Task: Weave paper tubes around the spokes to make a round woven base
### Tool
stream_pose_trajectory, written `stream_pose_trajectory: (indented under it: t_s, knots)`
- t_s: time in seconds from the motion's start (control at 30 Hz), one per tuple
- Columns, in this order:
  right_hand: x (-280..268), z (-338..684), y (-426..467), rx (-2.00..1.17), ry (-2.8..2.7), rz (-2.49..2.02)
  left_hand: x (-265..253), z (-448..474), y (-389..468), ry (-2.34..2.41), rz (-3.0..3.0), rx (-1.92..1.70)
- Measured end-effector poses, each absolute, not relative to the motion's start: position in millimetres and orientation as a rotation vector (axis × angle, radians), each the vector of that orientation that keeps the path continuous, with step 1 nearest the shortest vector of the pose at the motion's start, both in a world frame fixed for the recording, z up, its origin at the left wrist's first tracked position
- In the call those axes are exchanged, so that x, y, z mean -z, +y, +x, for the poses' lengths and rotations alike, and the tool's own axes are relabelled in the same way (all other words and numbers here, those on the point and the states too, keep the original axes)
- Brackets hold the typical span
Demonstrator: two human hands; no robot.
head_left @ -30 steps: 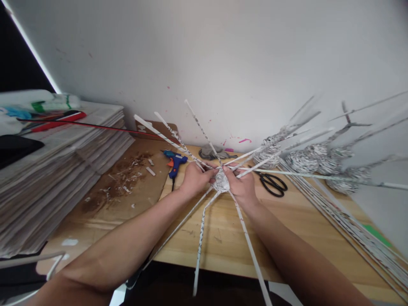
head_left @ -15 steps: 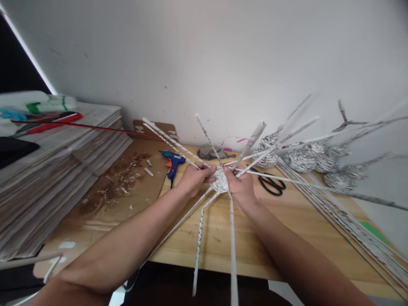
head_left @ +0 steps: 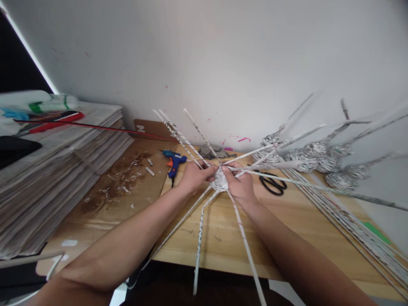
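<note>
Between my hands, above the wooden table, is a small woven paper piece [head_left: 219, 182] made of rolled newspaper, with several long paper tubes sticking out all round it. My left hand [head_left: 196, 177] pinches its left side, thumb on top near the rim. On the right side, my right hand [head_left: 239, 180] grips it with thumb and fingers closed at the base of the tubes. One thick white tube [head_left: 270, 167] runs out to the right past my right hand. Two tubes hang over the table's front edge. My fingertips partly hide the weave.
A blue glue gun [head_left: 175, 163] lies left of my hands, black-handled scissors [head_left: 273, 184] to the right. Several finished woven paper shapes [head_left: 301, 159] and a bundle of paper tubes [head_left: 344, 216] lie at the right. Stacked newspapers [head_left: 86, 157] stand at the left, near paper scraps [head_left: 124, 180].
The thick tube by my right hand has swung from pointing up to lying rightward. The front hanging tube's lower end has shifted right. Both hands still hold the woven piece.
</note>
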State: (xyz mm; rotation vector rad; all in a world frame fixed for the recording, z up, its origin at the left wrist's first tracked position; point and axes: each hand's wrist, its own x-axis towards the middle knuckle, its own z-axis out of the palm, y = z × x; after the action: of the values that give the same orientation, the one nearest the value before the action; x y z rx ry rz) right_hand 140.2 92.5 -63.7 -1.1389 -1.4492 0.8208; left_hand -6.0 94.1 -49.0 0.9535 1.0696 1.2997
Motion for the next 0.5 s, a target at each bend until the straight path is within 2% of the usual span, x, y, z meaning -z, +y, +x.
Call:
stream_pose_trajectory:
  t_s: [0.5]
  knots:
    - [52, 147, 97, -0.926, -1.417, -1.12, 50, -14, 97, 1.014, 1.213, -1.207]
